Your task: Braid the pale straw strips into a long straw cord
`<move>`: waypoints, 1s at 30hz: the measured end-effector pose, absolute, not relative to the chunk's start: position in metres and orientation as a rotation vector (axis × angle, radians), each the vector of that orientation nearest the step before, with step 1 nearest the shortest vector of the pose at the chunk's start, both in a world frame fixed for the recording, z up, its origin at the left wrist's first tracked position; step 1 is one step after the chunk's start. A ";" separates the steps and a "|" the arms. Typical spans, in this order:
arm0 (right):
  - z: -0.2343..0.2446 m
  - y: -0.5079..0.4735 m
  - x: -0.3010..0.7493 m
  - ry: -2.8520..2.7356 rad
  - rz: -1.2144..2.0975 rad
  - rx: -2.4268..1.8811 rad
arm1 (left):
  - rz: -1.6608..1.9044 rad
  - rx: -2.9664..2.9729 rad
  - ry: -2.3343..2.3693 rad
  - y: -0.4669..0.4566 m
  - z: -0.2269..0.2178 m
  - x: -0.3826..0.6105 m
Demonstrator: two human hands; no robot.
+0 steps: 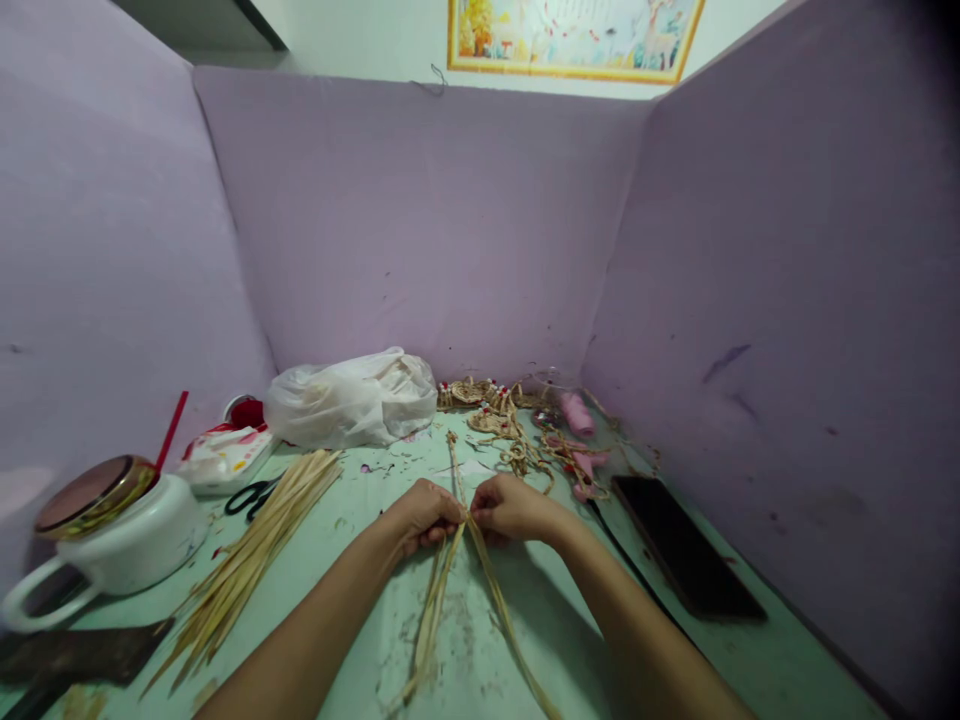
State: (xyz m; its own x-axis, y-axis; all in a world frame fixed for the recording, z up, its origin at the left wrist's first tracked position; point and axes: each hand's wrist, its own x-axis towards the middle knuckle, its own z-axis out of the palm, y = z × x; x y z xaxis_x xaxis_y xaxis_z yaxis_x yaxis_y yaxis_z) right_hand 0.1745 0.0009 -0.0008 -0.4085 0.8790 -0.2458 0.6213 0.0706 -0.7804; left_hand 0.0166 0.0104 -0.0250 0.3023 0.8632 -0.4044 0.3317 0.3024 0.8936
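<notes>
My left hand (421,514) and my right hand (508,507) meet at the middle of the pale green table (360,570), both pinched shut on a few long dry straw strips (444,590). The strips cross between my fingertips. Their loose ends trail toward me over the table, and one thin woven end (454,455) points away from me. A thick bundle of the same straw strips (255,550) lies to the left of my left forearm.
A white lidded mug (120,535) with a red straw stands at the left edge, black scissors (251,495) behind the bundle. A white plastic bag (352,398) and several small woven straw pieces (495,410) lie at the back. A dark phone (686,560) lies right. Purple partitions (450,220) wall three sides.
</notes>
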 end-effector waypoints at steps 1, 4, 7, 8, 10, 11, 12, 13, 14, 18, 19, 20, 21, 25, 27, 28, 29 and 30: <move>0.000 0.000 0.174 -1.935 1.415 -1.507 | 0.525 1.276 1.267 0.010 -0.025 0.017; 0.003 -0.005 0.174 -1.596 1.673 -1.505 | 0.544 1.282 1.255 0.008 -0.022 0.019; 0.002 -0.006 0.173 -1.401 1.785 -1.481 | 0.553 1.286 1.249 0.006 -0.018 0.020; 0.000 -0.006 0.172 -1.359 1.816 -1.466 | 0.550 1.290 1.250 0.005 -0.017 0.020; -0.002 -0.005 0.171 -1.296 1.858 -1.441 | 0.549 1.288 1.253 0.004 -0.016 0.021; -0.003 -0.005 0.170 -1.273 1.868 -1.437 | 0.556 1.284 1.249 0.004 -0.016 0.021; -0.004 -0.005 0.170 -1.255 1.871 -1.441 | 0.563 1.281 1.245 0.004 -0.017 0.021; -0.004 -0.005 0.169 -1.240 1.871 -1.449 | 0.567 1.281 1.241 0.004 -0.017 0.021; -0.004 -0.005 0.168 -1.230 1.865 -1.457 | 0.569 1.283 1.239 0.005 -0.017 0.020; -0.002 -0.007 0.164 -1.237 1.818 -1.485 | 0.553 1.295 1.252 0.006 -0.019 0.020; -0.001 -0.008 0.163 -1.236 1.800 -1.493 | 0.553 1.295 1.250 0.006 -0.020 0.020; 0.000 -0.008 0.162 -1.229 1.781 -1.504 | 0.553 1.295 1.249 0.006 -0.020 0.020; 0.001 -0.009 0.161 -1.224 1.759 -1.518 | 0.556 1.297 1.243 0.006 -0.020 0.021; 0.002 -0.012 0.158 -1.250 1.665 -1.599 | 0.556 1.321 1.232 0.006 -0.021 0.021; 0.001 -0.012 0.157 -1.266 1.650 -1.614 | 0.556 1.330 1.235 0.006 -0.020 0.021; 0.000 -0.011 0.157 -1.278 1.651 -1.611 | 0.558 1.331 1.238 0.005 -0.020 0.021; -0.001 -0.011 0.157 -1.300 1.658 -1.603 | 0.564 1.328 1.239 0.004 -0.019 0.022; -0.001 -0.010 0.157 -1.333 1.666 -1.593 | 0.569 1.327 1.237 0.004 -0.018 0.022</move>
State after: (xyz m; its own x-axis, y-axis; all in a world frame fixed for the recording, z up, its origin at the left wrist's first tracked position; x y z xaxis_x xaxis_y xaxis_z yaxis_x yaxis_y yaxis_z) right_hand 0.1569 -0.0103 -0.0014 -0.2121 0.8535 -0.4759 0.2769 -0.4146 -0.8669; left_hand 0.0221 0.0036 -0.0176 0.3207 0.8845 -0.3387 0.3185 0.2361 0.9180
